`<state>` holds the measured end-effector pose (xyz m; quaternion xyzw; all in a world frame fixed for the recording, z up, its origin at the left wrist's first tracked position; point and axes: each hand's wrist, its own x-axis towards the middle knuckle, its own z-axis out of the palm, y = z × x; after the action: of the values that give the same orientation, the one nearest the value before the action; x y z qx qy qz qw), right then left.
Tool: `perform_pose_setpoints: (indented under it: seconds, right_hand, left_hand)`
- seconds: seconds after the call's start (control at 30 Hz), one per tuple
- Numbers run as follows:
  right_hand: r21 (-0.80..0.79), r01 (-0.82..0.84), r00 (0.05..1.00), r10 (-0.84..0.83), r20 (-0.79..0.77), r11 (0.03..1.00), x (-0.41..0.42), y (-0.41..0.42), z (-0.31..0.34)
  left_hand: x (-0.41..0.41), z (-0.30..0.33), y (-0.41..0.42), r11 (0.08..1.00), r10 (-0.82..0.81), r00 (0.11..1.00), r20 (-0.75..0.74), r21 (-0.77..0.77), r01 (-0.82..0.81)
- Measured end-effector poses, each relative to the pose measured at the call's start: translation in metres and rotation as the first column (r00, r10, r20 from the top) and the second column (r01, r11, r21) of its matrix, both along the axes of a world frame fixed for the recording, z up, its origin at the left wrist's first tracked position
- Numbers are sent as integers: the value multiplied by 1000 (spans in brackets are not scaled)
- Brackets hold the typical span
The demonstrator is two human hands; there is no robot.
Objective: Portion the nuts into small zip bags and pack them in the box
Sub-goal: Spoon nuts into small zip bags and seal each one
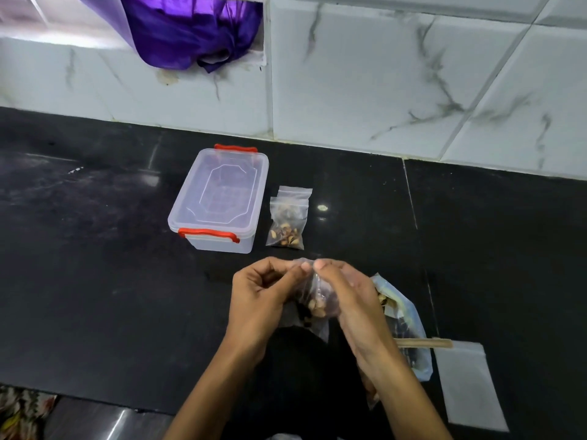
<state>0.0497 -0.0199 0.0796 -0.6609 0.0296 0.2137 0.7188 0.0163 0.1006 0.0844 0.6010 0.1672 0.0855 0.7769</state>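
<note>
Pinching 1 zip bag [313, 300] with fingers of 2 hands; 2 filled bags [287, 222] beside 1 box [219, 198].

Clear plastic box [219, 198], glossy black stone counter [95, 281], shiny purple cloth [190, 33].

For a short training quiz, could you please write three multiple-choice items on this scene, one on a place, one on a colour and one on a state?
1. Where do the filled zip bags lie?
A. Right of the box
B. Inside the box
C. On the box lid

2. What colour are the box latches?
A. Blue
B. Red
C. Green

3. What state is the box in?
A. Lid on
B. Lid off
C. Tipped on its side

Answers:
1 A: they rest on the counter beside the box's right side.
2 B: both latches are red.
3 A: the clear lid sits on top while the left hand and right hand pinch the top of another bag.
</note>
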Motion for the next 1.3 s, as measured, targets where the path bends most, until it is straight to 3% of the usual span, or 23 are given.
perform_pose_setpoints:
  seconds: [0.1,0.3,0.57,0.7,0.97,1.07,1.3]
  right_hand:
    - [69,-17,1000,17,6,998,0,2,2]
    - [-14,-21,1000,21,5,1000,-1,2,-1]
    - [-84,-5,1000,6,15,996,-2,11,-5]
    - [-27,66,997,-67,-49,997,-6,15,-7]
    - [-28,149,989,-149,5,988,-10,16,-3]
    - [-15,156,988,-156,-3,988,-9,16,-3]
    - [20,153,988,-153,28,988,-11,15,-5]
  left_hand:
    - [0,2,4,999,-28,1000,-15,-40,27]
    - [-3,3,8,989,-62,995,-83,-142,50]
    - [-2,-1,4,997,-58,994,-96,-47,53]
    - [0,-2,3,1000,13,996,-85,18,-11]
    - [-3,-5,6,993,-70,987,-144,-103,55]
    - [-4,-5,3,992,-104,986,-132,-84,93]
    - [-1,-9,-2,1000,9,992,-125,16,-8]
